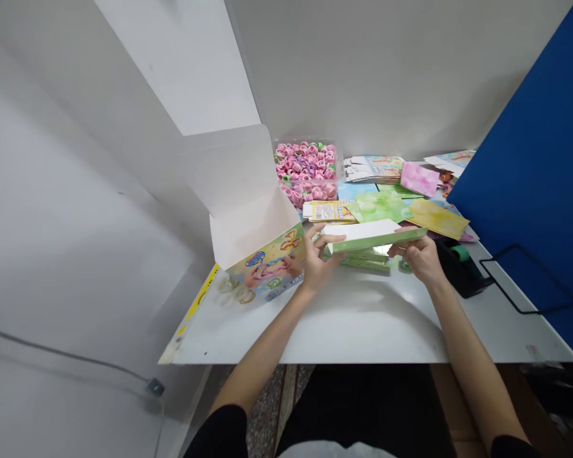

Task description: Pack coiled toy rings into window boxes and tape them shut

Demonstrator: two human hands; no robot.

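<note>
A shallow green cardboard box (377, 242) with a white top face is held between my two hands above the table. My left hand (318, 261) grips its left end, thumb along the front side and fingers over the top. At the right end, my right hand (417, 254) pinches it, with some fingers hidden under or behind it. Below the held box lie more green cardboard pieces (363, 261). Close to my left hand stands a large printed carton (272, 267) with its white lid raised.
A clear tub (340, 166) of pink and green rings stands by the wall. Coloured cards (382, 205) and flattened boxes (377, 166) lie behind my hands. At the right are a black tape dispenser (463, 270), a wire stand (520, 312) and a blue panel (535, 159).
</note>
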